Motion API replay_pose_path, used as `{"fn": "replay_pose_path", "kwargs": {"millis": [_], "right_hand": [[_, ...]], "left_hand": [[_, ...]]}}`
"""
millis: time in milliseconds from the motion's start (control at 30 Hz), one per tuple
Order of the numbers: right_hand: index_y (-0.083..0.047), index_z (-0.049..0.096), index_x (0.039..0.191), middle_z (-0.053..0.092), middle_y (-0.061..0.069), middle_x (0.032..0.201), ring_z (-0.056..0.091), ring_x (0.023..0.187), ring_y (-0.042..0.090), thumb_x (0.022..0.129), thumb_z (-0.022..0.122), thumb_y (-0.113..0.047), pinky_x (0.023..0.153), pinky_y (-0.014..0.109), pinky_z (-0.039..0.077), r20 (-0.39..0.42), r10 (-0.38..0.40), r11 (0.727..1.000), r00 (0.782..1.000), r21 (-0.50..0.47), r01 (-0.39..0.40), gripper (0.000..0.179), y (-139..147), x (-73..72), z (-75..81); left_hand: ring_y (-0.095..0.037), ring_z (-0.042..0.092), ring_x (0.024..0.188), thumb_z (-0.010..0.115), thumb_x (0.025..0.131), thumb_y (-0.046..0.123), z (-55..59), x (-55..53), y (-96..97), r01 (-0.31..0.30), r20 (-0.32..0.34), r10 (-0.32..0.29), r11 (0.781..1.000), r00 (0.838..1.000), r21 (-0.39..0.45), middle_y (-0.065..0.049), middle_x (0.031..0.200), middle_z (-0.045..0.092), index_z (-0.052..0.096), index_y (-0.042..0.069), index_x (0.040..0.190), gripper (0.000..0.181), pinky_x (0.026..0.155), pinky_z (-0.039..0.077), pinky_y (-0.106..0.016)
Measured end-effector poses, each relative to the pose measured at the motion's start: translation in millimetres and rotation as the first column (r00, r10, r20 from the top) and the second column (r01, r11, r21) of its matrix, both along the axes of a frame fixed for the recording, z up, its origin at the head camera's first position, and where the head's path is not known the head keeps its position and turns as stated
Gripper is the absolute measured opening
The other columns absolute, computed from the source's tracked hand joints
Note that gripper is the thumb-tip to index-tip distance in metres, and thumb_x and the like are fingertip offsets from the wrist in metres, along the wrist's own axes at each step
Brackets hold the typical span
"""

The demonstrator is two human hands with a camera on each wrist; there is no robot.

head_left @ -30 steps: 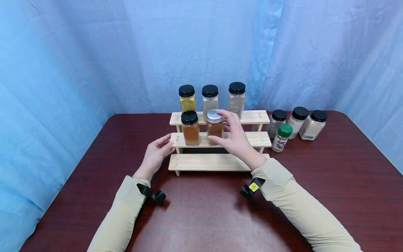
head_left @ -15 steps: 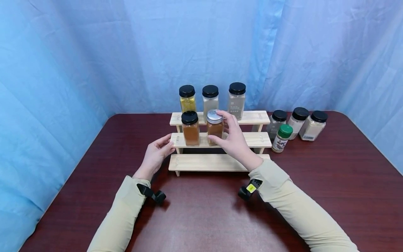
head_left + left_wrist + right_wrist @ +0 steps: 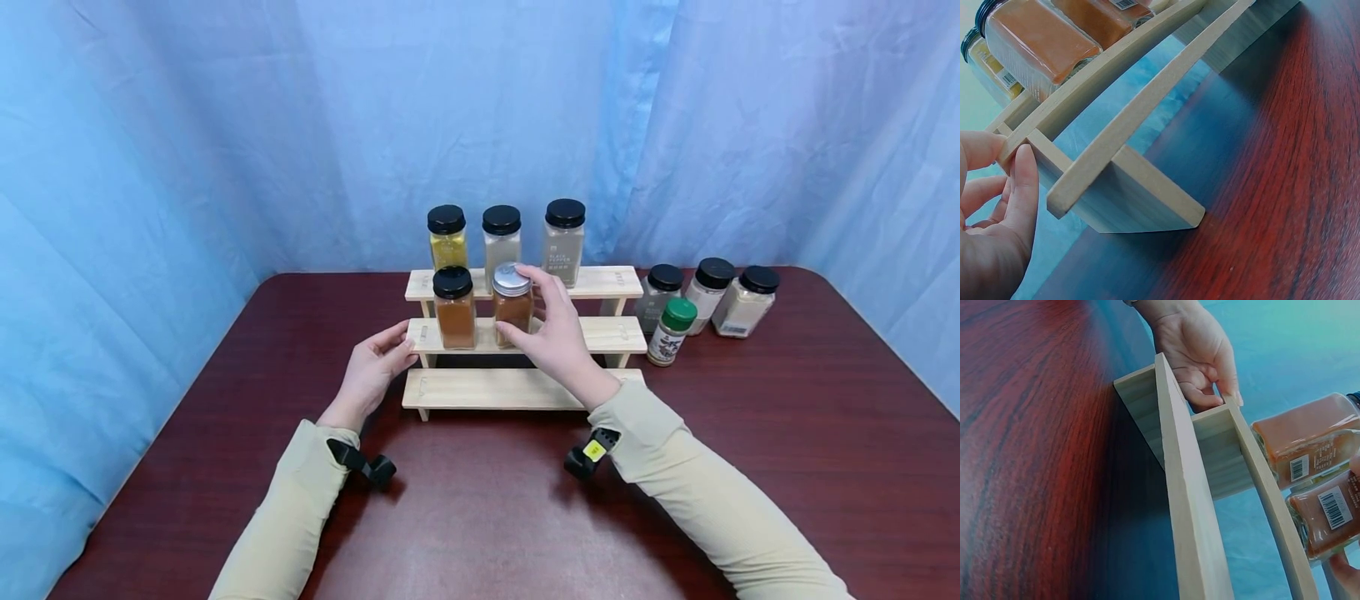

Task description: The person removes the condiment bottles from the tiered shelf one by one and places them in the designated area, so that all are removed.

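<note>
A three-tier wooden rack (image 3: 480,389) stands on the table. My left hand (image 3: 367,375) pinches the left end of its middle tier, thumb and fingers on the board's edge in the left wrist view. On that tier, my right hand (image 3: 561,337) grips a silver-lidded spice jar (image 3: 513,315) of brown powder from its right side. Just left of it stands a black-lidded jar (image 3: 455,321) of orange-brown powder, a narrow gap between them. In the right wrist view, the held jar's barcode label (image 3: 1335,507) shows; only parts of the right fingers (image 3: 1344,575) appear there.
Behind, the top tier carries a yellow-powder jar (image 3: 447,246), a pale jar (image 3: 502,242) and a black pepper jar (image 3: 563,246). Right of the rack stand a green-capped bottle (image 3: 667,333) and three black-lidded jars (image 3: 707,296). Blue curtains (image 3: 465,108) enclose the dark red table (image 3: 480,517).
My right wrist and forearm have shifted slightly left and down, while the right hand keeps its hold on the silver-lidded jar. The left hand stays on the rack's end.
</note>
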State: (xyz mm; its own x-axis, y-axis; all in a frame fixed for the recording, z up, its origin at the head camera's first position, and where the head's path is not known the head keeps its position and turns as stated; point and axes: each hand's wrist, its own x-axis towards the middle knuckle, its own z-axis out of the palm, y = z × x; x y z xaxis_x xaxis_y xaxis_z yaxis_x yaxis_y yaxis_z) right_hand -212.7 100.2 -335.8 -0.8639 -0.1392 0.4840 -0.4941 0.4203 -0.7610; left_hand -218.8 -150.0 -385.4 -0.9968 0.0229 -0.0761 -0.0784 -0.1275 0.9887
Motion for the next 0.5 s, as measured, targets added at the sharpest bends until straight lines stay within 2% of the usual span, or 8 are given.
{"fn": "replay_pose_path", "kwargs": {"millis": [267, 500], "right_hand": [[-0.012, 0.042, 0.136, 0.046, 0.017, 0.122, 0.052, 0.11, 0.031, 0.076, 0.078, -0.005, 0.091, 0.049, 0.052, -0.044, -0.01, 1.0, 0.999, -0.013, 0.01, 0.07, -0.1, 0.8, -3.6], [-0.011, 0.044, 0.134, 0.048, 0.015, 0.121, 0.054, 0.107, 0.03, 0.075, 0.079, -0.007, 0.088, 0.048, 0.054, -0.079, -0.018, 1.0, 0.997, -0.027, 0.016, 0.069, 4.8, 1.2, -4.7]], "left_hand": [[0.0, 0.058, 0.078, 0.049, 0.095, -0.005, -1.8, 0.9, -0.1, 0.002, -0.003, -0.002, 1.0, 1.0, 0.017, 0.003, 0.092, 0.05, 0.039, -0.004, 0.141, 0.048, 0.073, 0.054, -0.013], [0.0, 0.059, 0.08, 0.05, 0.094, -0.004, -1.0, -0.4, -0.6, -0.001, -0.006, 0.001, 1.0, 1.0, 0.001, 0.001, 0.096, 0.049, 0.039, -0.003, 0.142, 0.048, 0.075, 0.054, -0.013]]}}
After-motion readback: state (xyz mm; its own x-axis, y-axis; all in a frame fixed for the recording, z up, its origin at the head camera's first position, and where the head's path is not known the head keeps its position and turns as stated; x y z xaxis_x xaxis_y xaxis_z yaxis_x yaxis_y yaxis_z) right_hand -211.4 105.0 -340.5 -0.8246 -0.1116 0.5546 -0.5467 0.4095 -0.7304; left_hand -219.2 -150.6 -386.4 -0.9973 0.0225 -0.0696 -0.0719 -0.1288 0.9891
